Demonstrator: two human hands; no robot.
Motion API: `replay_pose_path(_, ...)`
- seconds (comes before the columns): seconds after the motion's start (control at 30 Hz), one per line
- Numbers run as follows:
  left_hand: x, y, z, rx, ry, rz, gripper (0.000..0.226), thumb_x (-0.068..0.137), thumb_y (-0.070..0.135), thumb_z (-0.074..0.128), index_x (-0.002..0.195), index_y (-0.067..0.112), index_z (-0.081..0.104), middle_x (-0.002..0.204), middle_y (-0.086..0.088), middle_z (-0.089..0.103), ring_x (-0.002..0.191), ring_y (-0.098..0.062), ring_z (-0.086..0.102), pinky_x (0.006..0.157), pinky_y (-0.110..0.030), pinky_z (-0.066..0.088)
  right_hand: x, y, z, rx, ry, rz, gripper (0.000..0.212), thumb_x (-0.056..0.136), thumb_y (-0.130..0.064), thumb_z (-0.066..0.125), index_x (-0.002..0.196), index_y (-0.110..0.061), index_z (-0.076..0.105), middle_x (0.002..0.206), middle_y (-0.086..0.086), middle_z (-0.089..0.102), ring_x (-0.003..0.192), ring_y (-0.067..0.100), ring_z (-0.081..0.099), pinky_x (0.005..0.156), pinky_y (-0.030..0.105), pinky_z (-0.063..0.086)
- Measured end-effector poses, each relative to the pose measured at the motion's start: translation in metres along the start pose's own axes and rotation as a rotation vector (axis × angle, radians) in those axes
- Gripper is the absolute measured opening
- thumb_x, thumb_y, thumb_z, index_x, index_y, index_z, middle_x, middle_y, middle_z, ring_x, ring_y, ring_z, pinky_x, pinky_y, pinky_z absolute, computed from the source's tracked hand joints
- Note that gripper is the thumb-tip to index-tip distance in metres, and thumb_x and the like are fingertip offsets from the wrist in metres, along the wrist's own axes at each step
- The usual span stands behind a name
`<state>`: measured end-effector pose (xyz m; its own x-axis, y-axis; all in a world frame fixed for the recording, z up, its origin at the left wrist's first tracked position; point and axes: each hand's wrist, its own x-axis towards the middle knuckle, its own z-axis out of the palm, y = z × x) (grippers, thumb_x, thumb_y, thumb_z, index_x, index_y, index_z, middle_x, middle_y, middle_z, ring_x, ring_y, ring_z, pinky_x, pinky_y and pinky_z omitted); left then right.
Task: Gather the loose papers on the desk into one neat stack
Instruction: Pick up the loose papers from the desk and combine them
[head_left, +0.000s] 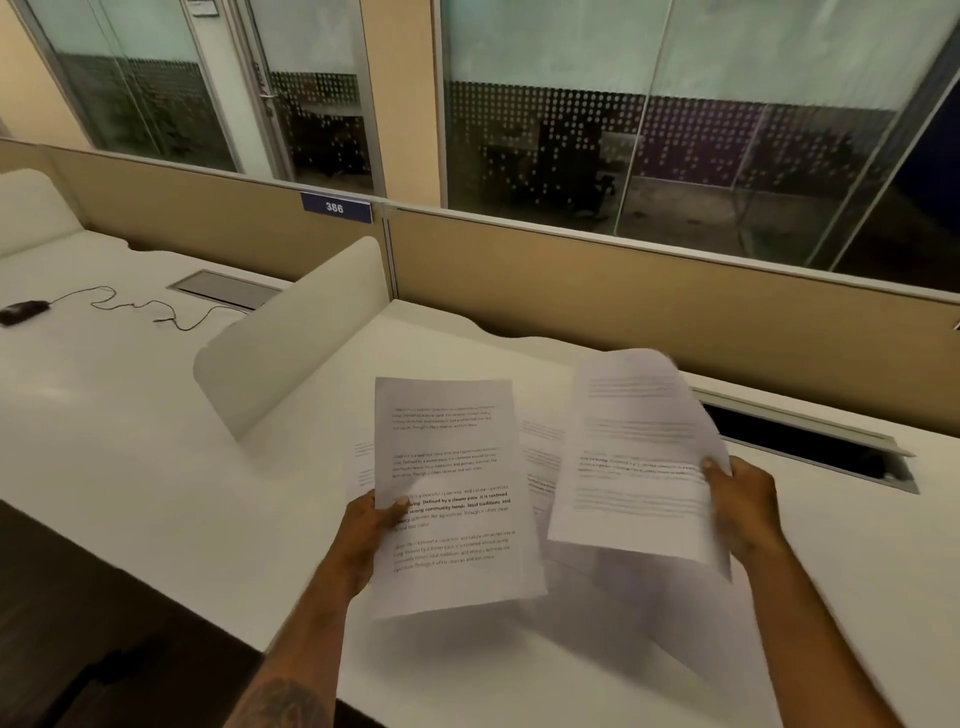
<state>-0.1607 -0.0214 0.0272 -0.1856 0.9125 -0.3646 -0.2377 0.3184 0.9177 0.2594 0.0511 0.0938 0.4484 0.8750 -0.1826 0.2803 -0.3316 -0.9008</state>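
Observation:
My left hand (366, 530) grips a printed white sheet (452, 467) by its left edge and holds it above the white desk (130, 426). My right hand (743, 509) pinches the right edge of a second bunch of printed papers (634, 457), blurred and lifted off the desk. Between and under the two held sheets, more loose printed pages (540, 457) lie flat on the desk, mostly hidden.
A white curved divider (291, 343) stands left of the papers. An open dark cable slot (810, 447) runs along the desk's back right. A tan partition (675, 306) backs the desk. On the neighbouring desk lie a black mouse (21, 312) with its cord and a closed cable hatch (223, 288).

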Motion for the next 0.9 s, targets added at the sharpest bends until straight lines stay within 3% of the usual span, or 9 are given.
replay_pose_path(0.1,0.006,0.005,0.009,0.002,0.0,0.023,0.021,0.095,0.006,0.063,0.115,0.011,0.067,0.096,-0.012,0.082,0.083,-0.035,0.079,0.068,-0.045,0.065,-0.007,-0.017,-0.021,0.149,-0.054,-0.03,0.012,0.098,-0.028,0.058,0.104,-0.021,0.065,0.099,0.003,0.071,0.082,0.019,0.067,0.08,0.033,0.051)
replay_pose_path(0.2,0.008,0.008,0.024,0.017,-0.048,0.028,0.024,0.095,0.006,0.064,0.118,0.009,0.067,0.102,-0.015,0.081,0.09,-0.038,0.078,0.073,-0.048,0.064,-0.028,-0.021,-0.008,0.118,-0.152,-0.043,0.019,0.095,-0.039,0.06,0.09,-0.023,0.07,0.083,-0.007,0.076,0.072,0.014,0.073,0.059,0.024,0.054)
replay_pose_path(0.27,0.008,0.01,0.037,0.025,-0.093,0.03,0.026,0.095,0.007,0.065,0.121,0.008,0.067,0.105,-0.017,0.08,0.094,-0.039,0.077,0.076,-0.049,0.064,-0.042,-0.016,0.015,0.107,-0.229,-0.031,0.019,0.093,-0.042,0.062,0.09,-0.025,0.07,0.076,-0.008,0.078,0.066,0.011,0.075,0.054,0.022,0.054)
replay_pose_path(0.37,0.006,0.01,0.057,0.017,-0.148,0.03,0.026,0.094,0.01,0.066,0.12,0.008,0.068,0.107,-0.017,0.079,0.095,-0.039,0.077,0.075,-0.048,0.064,-0.059,0.0,0.054,0.186,-0.293,0.042,0.014,0.092,-0.035,0.066,0.091,-0.022,0.07,0.086,-0.002,0.078,0.076,0.016,0.075,0.06,0.025,0.055)
replay_pose_path(0.5,0.005,0.009,0.072,0.011,-0.206,0.052,0.02,0.097,0.025,0.063,0.109,0.016,0.076,0.106,-0.016,0.079,0.102,-0.043,0.074,0.076,-0.046,0.063,-0.073,0.017,0.086,0.229,-0.261,0.06,0.012,0.09,-0.027,0.069,0.097,-0.018,0.067,0.097,-0.001,0.075,0.083,0.012,0.072,0.062,0.018,0.053)
replay_pose_path(0.63,0.008,0.006,0.077,-0.061,-0.235,0.024,0.047,0.101,0.054,0.044,0.123,0.023,0.072,0.114,-0.015,0.078,0.103,-0.039,0.075,0.081,-0.053,0.062,-0.08,0.023,0.094,0.261,-0.158,0.054,0.016,0.089,-0.022,0.071,0.102,-0.019,0.063,0.097,-0.004,0.073,0.078,0.003,0.069,0.053,0.008,0.049)
replay_pose_path(0.7,0.01,0.002,0.083,0.018,-0.275,0.066,0.034,0.097,0.045,0.06,0.125,0.028,0.069,0.119,-0.012,0.076,0.106,-0.037,0.074,0.085,-0.057,0.06,-0.08,0.028,0.094,0.253,-0.129,0.056,0.018,0.09,-0.023,0.07,0.105,-0.017,0.063,0.102,0.001,0.073,0.082,0.009,0.07,0.06,0.015,0.052)
replay_pose_path(0.77,0.013,-0.006,0.089,0.079,-0.264,0.081,0.035,0.09,0.023,0.073,0.124,0.026,0.067,0.12,-0.012,0.076,0.107,-0.037,0.074,0.09,-0.061,0.058,-0.077,0.029,0.092,0.258,-0.123,0.077,0.025,0.09,-0.026,0.069,0.112,-0.014,0.063,0.104,0.003,0.073,0.087,0.016,0.072,0.069,0.023,0.057)
replay_pose_path(0.9,0.022,-0.015,0.097,0.141,-0.25,0.072,0.037,0.093,0.014,0.068,0.129,0.017,0.062,0.115,-0.014,0.077,0.099,-0.037,0.076,0.086,-0.063,0.059,-0.071,0.057,0.059,0.083,0.084,0.109,0.033,0.093,-0.037,0.065,0.114,-0.012,0.064,0.111,0.006,0.071,0.099,0.025,0.069,0.083,0.034,0.057)
